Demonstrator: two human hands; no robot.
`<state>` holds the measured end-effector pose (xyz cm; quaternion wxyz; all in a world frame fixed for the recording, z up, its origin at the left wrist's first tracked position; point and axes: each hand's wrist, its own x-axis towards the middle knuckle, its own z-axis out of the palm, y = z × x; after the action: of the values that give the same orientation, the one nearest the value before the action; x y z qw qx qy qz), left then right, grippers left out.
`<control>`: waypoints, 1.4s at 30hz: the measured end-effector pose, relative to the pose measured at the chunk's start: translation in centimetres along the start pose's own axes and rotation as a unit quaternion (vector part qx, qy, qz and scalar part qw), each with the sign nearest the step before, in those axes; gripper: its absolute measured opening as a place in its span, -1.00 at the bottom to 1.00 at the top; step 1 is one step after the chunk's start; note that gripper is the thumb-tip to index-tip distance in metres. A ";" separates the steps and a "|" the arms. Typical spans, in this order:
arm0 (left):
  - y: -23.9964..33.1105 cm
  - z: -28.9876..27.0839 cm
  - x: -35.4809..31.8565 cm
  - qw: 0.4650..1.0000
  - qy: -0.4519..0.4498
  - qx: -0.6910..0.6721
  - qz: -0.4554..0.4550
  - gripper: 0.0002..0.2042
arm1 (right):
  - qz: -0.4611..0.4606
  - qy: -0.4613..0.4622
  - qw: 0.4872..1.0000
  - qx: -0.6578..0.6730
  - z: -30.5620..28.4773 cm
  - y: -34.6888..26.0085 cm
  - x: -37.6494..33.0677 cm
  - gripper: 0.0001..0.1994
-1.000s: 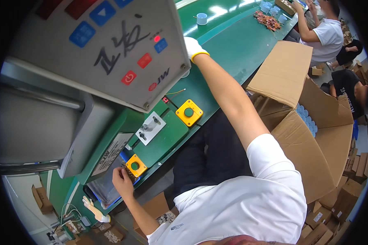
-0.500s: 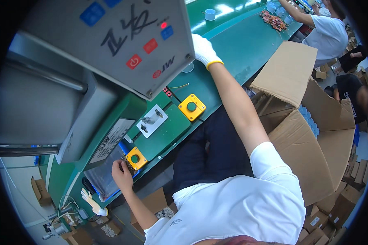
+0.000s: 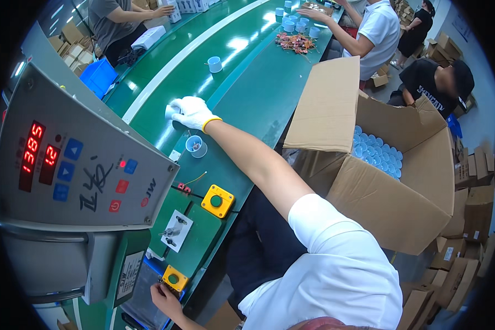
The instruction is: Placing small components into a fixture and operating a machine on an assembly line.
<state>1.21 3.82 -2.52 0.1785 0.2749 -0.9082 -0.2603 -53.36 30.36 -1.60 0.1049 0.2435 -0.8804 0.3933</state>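
Observation:
My right hand point(image 3: 195, 114), in a white knit glove with a yellow cuff, reaches over the green conveyor and has its fingers around a pale blue cup point(image 3: 172, 112). Nearer me, another pale blue cup point(image 3: 196, 147) with small parts inside stands on the bench. My bare left hand point(image 3: 166, 301) is at the blue-edged tray point(image 3: 143, 297), its fingers curled beside a yellow button box point(image 3: 175, 279); what they pinch, if anything, is hidden. Between the hands lie a white fixture plate point(image 3: 179, 231) with metal posts and a second yellow button box point(image 3: 218, 201).
A grey machine with a control panel point(image 3: 82, 165) fills the left side. An open carton point(image 3: 390, 203) holding several pale blue cups stands at my right. Farther along are a lone cup point(image 3: 214, 64), a pile of wired parts point(image 3: 297, 43) and co-workers.
The view has swung, showing more of the conveyor. My right hand, partly hidden behind the machine before, now shows with a cup. My left hand stays by the tray.

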 end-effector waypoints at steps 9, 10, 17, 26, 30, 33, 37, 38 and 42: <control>0.1 -0.3 0.1 1.000 0.005 0.005 -0.001 -0.86 | 0.074 0.130 0.989 -0.022 -2.0 -1.9 -4.3 -0.40; 0.1 -0.2 0.0 1.000 0.005 0.008 -0.006 -0.86 | 0.074 0.125 0.989 -0.020 -2.3 -2.4 -6.1 -0.40; -0.1 -0.5 -0.1 1.000 0.013 0.022 0.011 -0.88 | -0.140 0.066 0.987 -0.032 -2.4 -7.6 -17.3 -0.52; 0.9 0.2 0.6 0.999 0.016 0.033 0.025 -0.90 | -0.082 0.178 0.978 -0.065 -0.7 -3.9 -15.4 -0.82; 1.1 -0.9 -0.5 0.999 0.025 0.043 -0.019 -0.90 | -0.059 0.152 0.959 0.232 -3.1 -11.2 -19.5 -0.71; 1.4 -0.9 -0.4 0.998 0.022 0.049 -0.013 -0.90 | -0.104 0.063 0.904 0.409 -2.7 -18.4 -24.9 -0.52; 1.2 -0.7 -0.1 0.999 0.016 0.049 -0.017 -0.88 | -0.140 -0.014 0.930 0.340 -1.4 -22.0 -25.0 -0.32; 1.2 -0.7 -0.1 0.999 0.016 0.046 -0.021 -0.88 | -0.137 -0.012 0.931 0.339 -1.1 -22.1 -24.8 -0.32; 1.2 -0.6 -0.1 0.998 0.016 0.045 -0.027 -0.88 | -0.133 -0.019 0.951 0.280 -0.7 -22.4 -24.1 -0.33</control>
<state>1.03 4.52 -1.38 0.1730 0.3115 -0.9082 -0.2194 -21.20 26.43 4.15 0.0672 0.3854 -0.6963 0.6018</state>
